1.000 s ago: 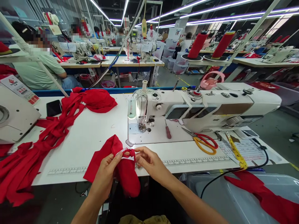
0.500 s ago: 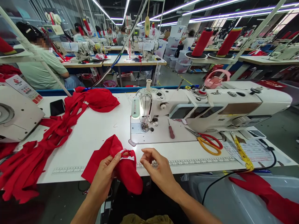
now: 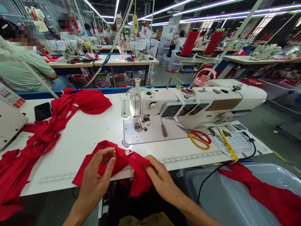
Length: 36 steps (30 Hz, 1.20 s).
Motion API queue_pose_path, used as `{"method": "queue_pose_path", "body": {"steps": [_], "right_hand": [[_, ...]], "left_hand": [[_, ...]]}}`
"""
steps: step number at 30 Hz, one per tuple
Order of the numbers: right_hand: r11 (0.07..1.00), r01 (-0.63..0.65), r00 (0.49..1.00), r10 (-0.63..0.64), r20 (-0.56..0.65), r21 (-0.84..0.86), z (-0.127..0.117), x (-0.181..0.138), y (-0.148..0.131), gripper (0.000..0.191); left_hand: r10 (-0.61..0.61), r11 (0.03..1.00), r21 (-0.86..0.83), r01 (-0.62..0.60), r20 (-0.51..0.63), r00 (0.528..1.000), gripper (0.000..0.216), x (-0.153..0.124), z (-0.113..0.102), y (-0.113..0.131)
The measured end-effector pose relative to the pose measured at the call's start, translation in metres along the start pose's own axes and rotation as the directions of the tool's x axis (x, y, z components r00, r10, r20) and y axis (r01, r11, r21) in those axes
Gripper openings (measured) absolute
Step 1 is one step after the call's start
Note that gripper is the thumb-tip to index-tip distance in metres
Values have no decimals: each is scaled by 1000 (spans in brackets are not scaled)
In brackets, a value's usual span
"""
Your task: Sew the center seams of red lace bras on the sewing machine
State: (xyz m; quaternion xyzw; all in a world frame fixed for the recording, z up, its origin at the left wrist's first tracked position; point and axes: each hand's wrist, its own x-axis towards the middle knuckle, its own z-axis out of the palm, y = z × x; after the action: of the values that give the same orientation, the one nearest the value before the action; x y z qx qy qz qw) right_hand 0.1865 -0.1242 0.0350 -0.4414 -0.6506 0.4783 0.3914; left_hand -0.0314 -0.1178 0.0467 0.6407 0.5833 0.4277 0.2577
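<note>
A piece of red fabric (image 3: 119,160) spreads over the table's front edge, with a small white patch near its middle and one end hanging down. My right hand (image 3: 162,177) pinches its right part between thumb and fingers. Over the left part of the cloth, my left hand (image 3: 98,172) has thumb and fingers apart and grips nothing. Behind the cloth stands a white sewing machine (image 3: 185,100), its lamp lit by the needle. On the machine bed lies a small tool with a brown handle (image 3: 164,130).
Scissors (image 3: 198,139) with red and orange handles lie right of the tool, near a yellow tape measure (image 3: 229,146). A long red fabric bundle (image 3: 54,128) and a phone (image 3: 43,111) occupy the left. A plastic bin (image 3: 199,185) stands at lower right. A co-worker (image 3: 25,62) sits at far left.
My left hand has let go of the red fabric and opened. My right hand, empty before, now grips the fabric's right part, and the cloth is spread wider. The view has shifted right.
</note>
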Motion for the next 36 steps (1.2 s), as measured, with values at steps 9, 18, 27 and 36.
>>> {"method": "queue_pose_path", "body": {"steps": [9, 18, 27, 36], "right_hand": [[995, 28, 996, -19, 92, -97, -55, 7, -40, 28], [702, 150, 893, 206, 401, -696, -126, 23, -53, 55], [531, 31, 994, -103, -28, -847, -58, 25, 15, 23], [208, -8, 972, -228, -57, -978, -114, 23, 41, 36]], "left_hand": [[356, 884, 109, -455, 474, 805, 21, 62, 2, -11], [-84, 996, 63, 55, 761, 644, 36, 78, -56, 5], [117, 888, 433, -159, 122, 986, 38, 31, 36, -16], [364, 716, 334, -613, 571, 736, 52, 41, 9, -51]]}}
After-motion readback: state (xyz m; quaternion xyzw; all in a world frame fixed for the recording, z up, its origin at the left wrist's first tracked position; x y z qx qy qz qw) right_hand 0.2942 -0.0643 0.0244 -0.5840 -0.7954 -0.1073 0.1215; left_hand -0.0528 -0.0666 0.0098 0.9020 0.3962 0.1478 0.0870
